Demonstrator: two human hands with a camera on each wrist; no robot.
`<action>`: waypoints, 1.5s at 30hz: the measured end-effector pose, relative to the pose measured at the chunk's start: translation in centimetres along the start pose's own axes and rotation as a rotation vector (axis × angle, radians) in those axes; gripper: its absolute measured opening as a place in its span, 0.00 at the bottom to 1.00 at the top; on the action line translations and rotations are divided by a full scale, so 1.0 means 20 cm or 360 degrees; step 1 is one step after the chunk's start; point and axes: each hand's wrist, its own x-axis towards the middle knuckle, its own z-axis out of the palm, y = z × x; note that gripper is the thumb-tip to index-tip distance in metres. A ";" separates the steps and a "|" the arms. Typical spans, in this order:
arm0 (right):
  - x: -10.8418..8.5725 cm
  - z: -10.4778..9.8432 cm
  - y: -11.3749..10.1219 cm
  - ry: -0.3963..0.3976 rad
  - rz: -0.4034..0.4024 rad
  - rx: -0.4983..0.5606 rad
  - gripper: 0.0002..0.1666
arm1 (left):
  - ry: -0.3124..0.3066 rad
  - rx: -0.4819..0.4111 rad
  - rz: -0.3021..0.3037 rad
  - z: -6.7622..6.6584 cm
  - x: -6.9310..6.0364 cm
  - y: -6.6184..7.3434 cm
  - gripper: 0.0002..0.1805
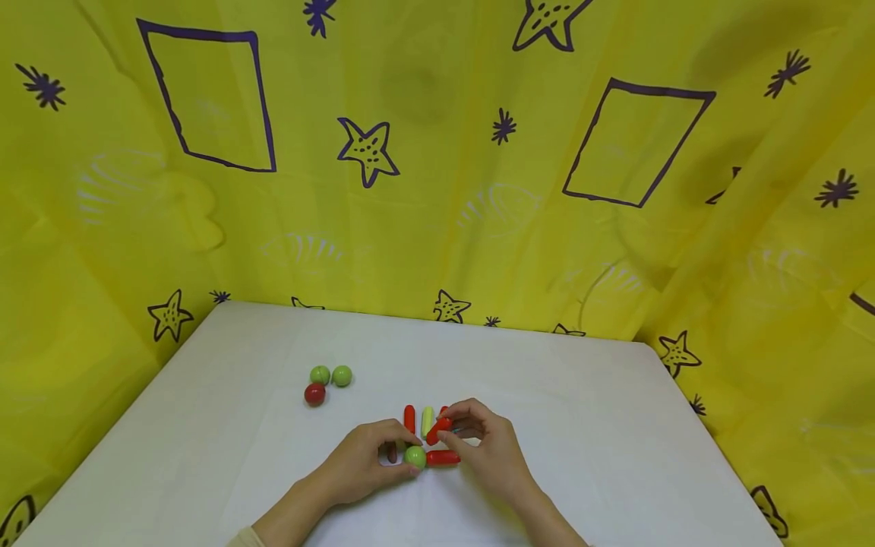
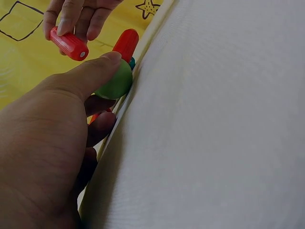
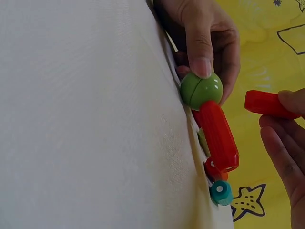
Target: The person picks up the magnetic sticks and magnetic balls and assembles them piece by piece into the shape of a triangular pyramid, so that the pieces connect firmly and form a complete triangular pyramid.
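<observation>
My left hand (image 1: 362, 460) pinches a green ball (image 1: 415, 456) between thumb and fingers, low over the table. A red ribbed rod (image 1: 444, 457) sticks out from the ball's right side; in the right wrist view its end (image 3: 218, 138) touches the ball. My right hand (image 1: 488, 448) pinches another red rod (image 3: 269, 104) by one end, apart from the ball, its free end showing a pale round tip in the left wrist view. Just beyond the hands lie a red rod (image 1: 409, 418) and a pale yellow rod (image 1: 427, 419). A teal rod (image 3: 221, 192) shows its end in the right wrist view.
Two green balls, a left one (image 1: 320, 374) and a right one (image 1: 342, 375), and a red ball (image 1: 315, 393) sit together farther back on the left. A white cloth covers the table (image 1: 581, 425). Yellow patterned curtain (image 1: 424, 228) encloses the back and sides.
</observation>
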 end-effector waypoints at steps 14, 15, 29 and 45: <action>-0.03 0.06 0.00 -0.0072 -0.0205 -0.0124 0.12 | 0.0011 0.0015 0.0028 0.01 0.00 0.00 0.17; -0.03 0.06 0.00 -0.0074 -0.0205 -0.0132 0.12 | 0.0012 0.0018 0.0027 0.01 0.00 0.00 0.17; -0.04 0.07 -0.02 -0.0188 -0.0175 -0.0275 0.15 | 0.0026 0.0012 0.0018 0.01 0.00 -0.01 0.15; 0.01 -0.04 0.03 0.0207 0.0216 -0.0149 0.12 | -0.0002 -0.0112 -0.0057 0.01 0.01 -0.04 0.09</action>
